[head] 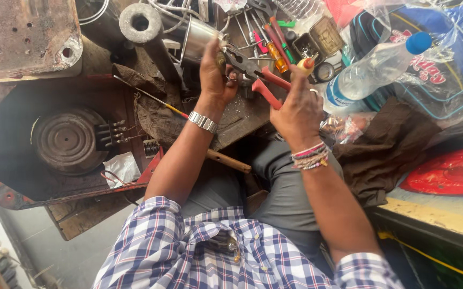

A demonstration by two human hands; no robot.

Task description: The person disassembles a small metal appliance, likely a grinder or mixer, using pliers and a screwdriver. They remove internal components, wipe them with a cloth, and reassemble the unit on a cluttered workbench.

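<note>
Head view: cluttered workbench (242, 115); right hand (298, 109) grips red-handled pliers (258, 75), left hand (215, 72) pinches their jaws.

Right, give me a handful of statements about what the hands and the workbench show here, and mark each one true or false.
1. The right hand grips red-handled metal pliers. True.
2. The left hand wears a silver metal wristband. True.
3. The clear plastic bottle with a blue cap stands upright. False: it lies on its side.
4. The round grooved metal disc sits inside the red-rimmed metal casing. True.
5. The right wrist is bare. False: it wears coloured thread bands.
</note>
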